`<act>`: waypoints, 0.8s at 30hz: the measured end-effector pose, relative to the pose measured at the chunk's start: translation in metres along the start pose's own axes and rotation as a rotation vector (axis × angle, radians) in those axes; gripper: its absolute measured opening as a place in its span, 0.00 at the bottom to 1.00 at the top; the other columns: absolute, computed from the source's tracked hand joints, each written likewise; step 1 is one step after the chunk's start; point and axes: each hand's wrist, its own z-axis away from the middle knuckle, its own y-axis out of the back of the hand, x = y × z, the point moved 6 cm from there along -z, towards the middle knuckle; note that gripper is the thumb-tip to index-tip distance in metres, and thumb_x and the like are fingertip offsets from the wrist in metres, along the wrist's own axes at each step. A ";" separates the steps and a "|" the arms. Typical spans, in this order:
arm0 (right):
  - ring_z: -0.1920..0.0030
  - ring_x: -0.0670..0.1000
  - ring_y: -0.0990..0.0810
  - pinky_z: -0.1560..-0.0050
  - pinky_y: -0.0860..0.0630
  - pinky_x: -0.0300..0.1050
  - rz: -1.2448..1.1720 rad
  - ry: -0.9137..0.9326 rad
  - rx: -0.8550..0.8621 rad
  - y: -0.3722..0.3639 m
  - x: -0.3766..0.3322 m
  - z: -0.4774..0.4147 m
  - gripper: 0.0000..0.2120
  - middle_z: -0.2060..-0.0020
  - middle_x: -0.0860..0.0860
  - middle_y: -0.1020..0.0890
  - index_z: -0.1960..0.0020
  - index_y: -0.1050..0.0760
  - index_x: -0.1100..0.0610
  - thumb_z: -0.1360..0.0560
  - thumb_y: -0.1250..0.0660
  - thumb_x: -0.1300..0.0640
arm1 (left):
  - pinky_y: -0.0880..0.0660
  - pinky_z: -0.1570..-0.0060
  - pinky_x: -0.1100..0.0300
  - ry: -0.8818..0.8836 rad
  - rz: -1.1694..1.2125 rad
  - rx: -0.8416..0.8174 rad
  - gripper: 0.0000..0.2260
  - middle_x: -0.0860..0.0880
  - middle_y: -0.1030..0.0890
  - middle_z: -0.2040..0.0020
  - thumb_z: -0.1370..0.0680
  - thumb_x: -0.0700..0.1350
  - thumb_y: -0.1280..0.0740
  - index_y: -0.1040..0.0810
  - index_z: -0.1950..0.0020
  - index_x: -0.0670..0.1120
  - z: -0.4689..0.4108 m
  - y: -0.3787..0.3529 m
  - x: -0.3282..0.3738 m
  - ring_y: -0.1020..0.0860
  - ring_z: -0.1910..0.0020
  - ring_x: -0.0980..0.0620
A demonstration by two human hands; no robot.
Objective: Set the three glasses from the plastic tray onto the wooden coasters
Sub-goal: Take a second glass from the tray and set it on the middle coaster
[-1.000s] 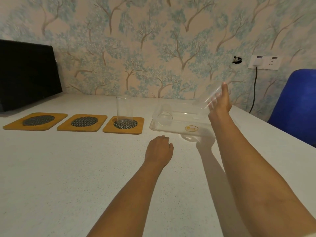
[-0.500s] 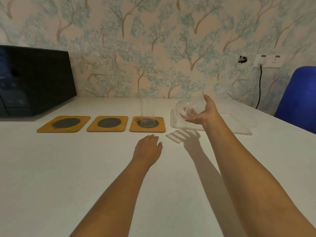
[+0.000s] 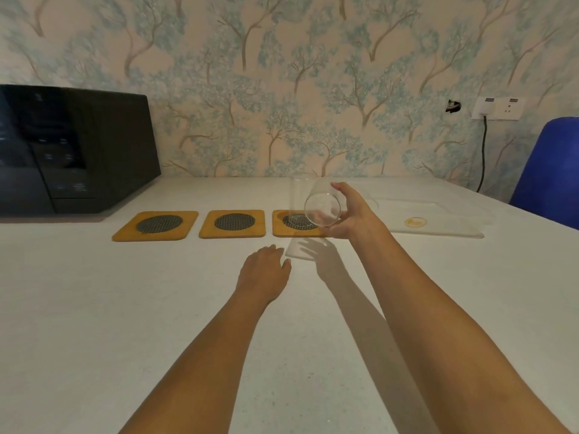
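Against tree-patterned wallpaper, a white counter [image 3: 94,308] is being worked at. A glass [image 3: 322,207], lifted from the tray [image 3: 445,227] a second ago, is being carried tilted in the closed right hand [image 3: 351,214] toward nine o'clock, over the right coaster [image 3: 282,231], already occupied. The middle coaster [image 3: 232,223] is judged next. The left hand [image 3: 264,272] is being rested flat, empty.

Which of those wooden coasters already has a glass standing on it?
The rightmost coaster, nearest the plastic tray: an upright glass stands on its mesh. The middle coaster and left coaster are bare.
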 end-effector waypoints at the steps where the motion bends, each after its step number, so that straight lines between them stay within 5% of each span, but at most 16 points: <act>1: 0.56 0.60 0.24 0.51 0.22 0.50 -0.012 -0.020 -0.011 -0.003 0.004 0.000 0.24 0.53 0.60 0.26 0.42 0.33 0.62 0.29 0.29 0.50 | 0.42 0.25 0.52 0.003 0.002 0.002 0.23 0.47 0.38 0.23 0.17 0.53 0.49 0.39 0.24 0.47 0.000 0.000 0.000 0.39 0.23 0.47; 6: 0.49 0.63 0.25 0.56 0.23 0.57 0.052 -0.047 -0.055 -0.014 0.005 -0.004 0.27 0.47 0.63 0.28 0.37 0.35 0.60 0.29 0.29 0.50 | 0.40 0.26 0.52 0.002 0.038 0.043 0.22 0.47 0.35 0.24 0.17 0.53 0.47 0.36 0.25 0.47 -0.002 0.002 0.000 0.36 0.25 0.48; 11: 0.49 0.59 0.23 0.60 0.22 0.52 0.458 0.048 -0.065 -0.029 -0.008 -0.006 0.26 0.39 0.60 0.29 0.35 0.33 0.59 0.30 0.28 0.56 | 0.34 0.29 0.52 0.044 0.148 0.128 0.21 0.48 0.30 0.27 0.19 0.51 0.42 0.35 0.26 0.48 -0.006 0.006 -0.002 0.31 0.28 0.48; 14: 0.44 0.58 0.24 0.45 0.21 0.53 0.730 0.158 -0.023 -0.037 -0.015 -0.011 0.31 0.37 0.58 0.30 0.30 0.32 0.58 0.31 0.26 0.57 | 0.32 0.31 0.50 0.093 0.244 0.217 0.23 0.49 0.30 0.27 0.20 0.50 0.38 0.36 0.26 0.50 -0.010 0.012 -0.005 0.30 0.29 0.47; 16: 0.44 0.56 0.26 0.37 0.25 0.51 0.909 0.259 -0.024 -0.046 -0.019 -0.011 0.30 0.40 0.56 0.30 0.31 0.31 0.57 0.30 0.26 0.56 | 0.33 0.30 0.49 0.102 0.299 0.293 0.26 0.49 0.34 0.24 0.20 0.49 0.37 0.40 0.24 0.49 -0.011 0.020 -0.006 0.33 0.27 0.46; 19: 0.43 0.54 0.27 0.48 0.28 0.46 1.033 0.398 -0.045 -0.059 -0.025 -0.010 0.34 0.40 0.55 0.28 0.29 0.35 0.58 0.31 0.26 0.56 | 0.39 0.26 0.52 0.061 0.310 0.421 0.32 0.49 0.43 0.21 0.21 0.49 0.36 0.48 0.22 0.48 -0.009 0.034 -0.003 0.42 0.23 0.48; 24: 0.38 0.55 0.26 0.46 0.28 0.47 1.152 0.544 -0.050 -0.080 -0.020 -0.008 0.37 0.37 0.55 0.28 0.32 0.39 0.54 0.34 0.24 0.52 | 0.41 0.25 0.52 0.032 0.324 0.524 0.41 0.48 0.45 0.21 0.25 0.57 0.31 0.52 0.21 0.46 -0.021 0.053 0.001 0.44 0.22 0.49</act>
